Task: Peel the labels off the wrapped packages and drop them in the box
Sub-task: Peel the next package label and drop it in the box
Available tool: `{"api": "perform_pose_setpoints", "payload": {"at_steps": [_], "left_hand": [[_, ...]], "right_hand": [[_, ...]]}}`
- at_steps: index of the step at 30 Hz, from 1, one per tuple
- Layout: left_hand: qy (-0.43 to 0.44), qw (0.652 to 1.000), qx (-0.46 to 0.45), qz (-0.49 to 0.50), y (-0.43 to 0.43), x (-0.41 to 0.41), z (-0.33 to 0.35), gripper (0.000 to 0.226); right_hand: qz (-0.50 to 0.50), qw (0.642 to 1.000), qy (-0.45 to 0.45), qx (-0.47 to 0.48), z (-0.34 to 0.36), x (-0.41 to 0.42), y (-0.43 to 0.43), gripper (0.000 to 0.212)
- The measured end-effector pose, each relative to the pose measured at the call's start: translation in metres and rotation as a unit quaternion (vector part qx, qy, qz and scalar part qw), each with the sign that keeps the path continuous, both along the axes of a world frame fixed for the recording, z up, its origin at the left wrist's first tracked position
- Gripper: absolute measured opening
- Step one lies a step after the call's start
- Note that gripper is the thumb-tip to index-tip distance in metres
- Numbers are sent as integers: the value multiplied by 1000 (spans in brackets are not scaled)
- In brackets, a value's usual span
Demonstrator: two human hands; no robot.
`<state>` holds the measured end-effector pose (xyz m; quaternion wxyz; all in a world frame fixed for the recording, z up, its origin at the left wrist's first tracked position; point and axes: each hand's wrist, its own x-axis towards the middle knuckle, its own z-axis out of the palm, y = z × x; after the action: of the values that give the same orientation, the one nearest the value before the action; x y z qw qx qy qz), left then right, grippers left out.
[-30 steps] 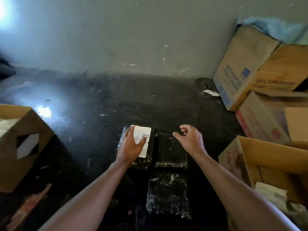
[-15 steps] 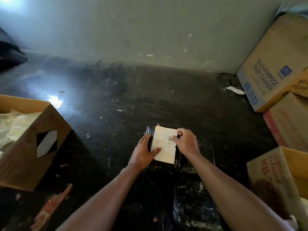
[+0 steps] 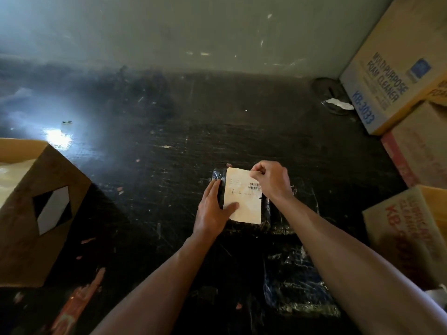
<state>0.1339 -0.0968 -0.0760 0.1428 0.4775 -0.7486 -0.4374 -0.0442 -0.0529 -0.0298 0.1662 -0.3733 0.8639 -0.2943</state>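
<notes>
Open brown cardboard box [image 3: 36, 209] well left of label. Left hand [image 3: 212, 211], fingers flat and spread, presses black film-wrapped package [image 3: 244, 221] to floor, thumb on label's lower left. White rectangular paper label [image 3: 244, 201] with barcode lies on that package: thin, light, tear-prone; best taken at corner. Right hand [image 3: 271, 180] pinches label's top right corner. Count: one label, three packages visible, two hands.

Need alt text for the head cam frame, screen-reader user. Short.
Seen from above, a person's right hand pinches the top right corner of a white barcode label on a black wrapped package lying on a dark floor, while the left hand presses the package's left side. Open cardboard boxes stand at the left and right edges.
</notes>
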Motion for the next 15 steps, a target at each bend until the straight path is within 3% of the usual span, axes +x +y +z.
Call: {"api": "perform_pose_setpoints", "payload": {"at_steps": [9, 15], "left_hand": [[2, 1000, 6, -25, 1, 2, 5, 92], [-1, 991, -34, -129, -10, 10, 13, 89]], "right_hand": [[18, 999, -10, -47, 36, 11, 15, 8], [10, 999, 0, -52, 49, 17, 29, 6]]}}
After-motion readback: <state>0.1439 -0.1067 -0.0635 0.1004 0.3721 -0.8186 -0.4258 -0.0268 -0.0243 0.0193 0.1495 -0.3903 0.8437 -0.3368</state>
